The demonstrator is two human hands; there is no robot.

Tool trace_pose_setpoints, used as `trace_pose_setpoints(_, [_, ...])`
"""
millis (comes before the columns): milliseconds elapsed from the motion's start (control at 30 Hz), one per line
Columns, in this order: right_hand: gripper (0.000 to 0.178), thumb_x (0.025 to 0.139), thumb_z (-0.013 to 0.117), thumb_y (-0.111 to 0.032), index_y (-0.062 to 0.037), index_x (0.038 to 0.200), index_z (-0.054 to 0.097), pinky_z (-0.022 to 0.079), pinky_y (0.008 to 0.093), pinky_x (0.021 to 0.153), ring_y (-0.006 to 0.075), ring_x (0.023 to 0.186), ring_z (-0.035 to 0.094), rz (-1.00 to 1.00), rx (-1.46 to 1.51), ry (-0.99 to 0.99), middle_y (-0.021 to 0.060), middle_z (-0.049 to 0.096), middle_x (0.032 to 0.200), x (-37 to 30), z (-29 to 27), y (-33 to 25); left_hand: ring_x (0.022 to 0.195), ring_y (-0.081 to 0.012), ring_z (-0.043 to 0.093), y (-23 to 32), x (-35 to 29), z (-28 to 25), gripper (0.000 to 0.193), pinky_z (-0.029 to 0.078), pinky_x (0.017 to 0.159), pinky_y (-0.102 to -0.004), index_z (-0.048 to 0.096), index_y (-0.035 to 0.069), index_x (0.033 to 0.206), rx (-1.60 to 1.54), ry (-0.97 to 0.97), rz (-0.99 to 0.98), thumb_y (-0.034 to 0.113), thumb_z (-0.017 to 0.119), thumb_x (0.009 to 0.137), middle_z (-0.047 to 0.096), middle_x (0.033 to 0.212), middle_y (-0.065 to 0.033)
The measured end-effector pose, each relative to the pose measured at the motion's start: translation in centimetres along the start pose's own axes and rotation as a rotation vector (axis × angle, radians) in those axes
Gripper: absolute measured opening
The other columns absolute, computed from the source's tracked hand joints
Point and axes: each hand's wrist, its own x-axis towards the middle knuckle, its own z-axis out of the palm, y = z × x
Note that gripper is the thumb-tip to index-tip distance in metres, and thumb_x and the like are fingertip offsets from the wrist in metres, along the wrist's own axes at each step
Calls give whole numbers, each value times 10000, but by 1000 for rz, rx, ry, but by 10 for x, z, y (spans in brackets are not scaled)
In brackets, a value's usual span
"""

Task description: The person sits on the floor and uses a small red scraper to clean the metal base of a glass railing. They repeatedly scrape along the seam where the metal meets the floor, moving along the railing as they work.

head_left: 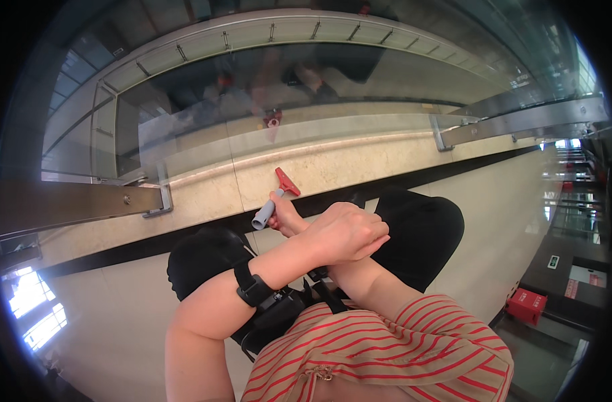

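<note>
We gripped the red-bladed scraper (276,195) in our right hand (289,221) (left hand (346,231) fisted over it, empty), poised to scrape the glass panel (185,134).

Glass balustrade panel (198,127) stands along the marble floor edge; red box (527,305) sits near the floor's right edge.

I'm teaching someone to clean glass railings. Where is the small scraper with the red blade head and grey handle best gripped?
Grip the small scraper by its grey tubular handle, from the low, near end: the handle slants down to the left, and the red blade head points up at the glass panel. The right hand holds it so.
</note>
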Motion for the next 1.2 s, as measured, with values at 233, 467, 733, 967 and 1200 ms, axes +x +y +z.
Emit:
trace_pose_setpoints(233, [416, 938, 335, -429, -74, 747, 436, 225, 191, 329, 72, 391, 307, -121, 131, 256, 106, 567, 662, -16, -67, -64, 592, -280, 552, 9, -22, 3, 126, 434, 531, -370, 583, 43, 722, -70, -80, -1, 163, 592, 759, 545, 623, -85])
trace_pose_setpoints(467, [391, 924, 380, -424, -57, 809, 449, 231, 229, 314, 108, 339, 318, 2, 23, 126, 155, 595, 636, -16, -19, -7, 583, -276, 548, 12, -27, 6, 128, 441, 548, -356, 582, 48, 725, -78, -47, 21, 167, 590, 772, 542, 615, -78])
trace_pose_setpoints(733, [313, 922, 374, -406, -123, 792, 402, 201, 202, 305, 72, 350, 300, -152, 187, 246, 122, 587, 683, -19, -78, -74, 614, -257, 560, 12, -34, 0, 130, 447, 557, -352, 578, 54, 734, 10, -109, -27, 176, 590, 778, 560, 652, -67])
trace_pose_setpoints(967, [413, 925, 381, -429, -67, 754, 482, 216, 255, 315, 106, 336, 319, -61, -110, 69, 149, 605, 631, -15, -9, -1, 628, -259, 572, 13, -31, 2, 170, 446, 559, -359, 546, 52, 668, -36, -24, -8, 173, 592, 779, 569, 654, -75])
trace_pose_setpoints(1200, [371, 895, 403, -471, -139, 733, 365, 181, 218, 307, 99, 338, 279, -116, 116, 214, 14, 389, 514, 3, -47, -79, 592, -273, 561, 12, -36, -11, 171, 438, 547, -370, 544, 52, 659, -35, -10, -37, 167, 592, 775, 548, 607, -82])
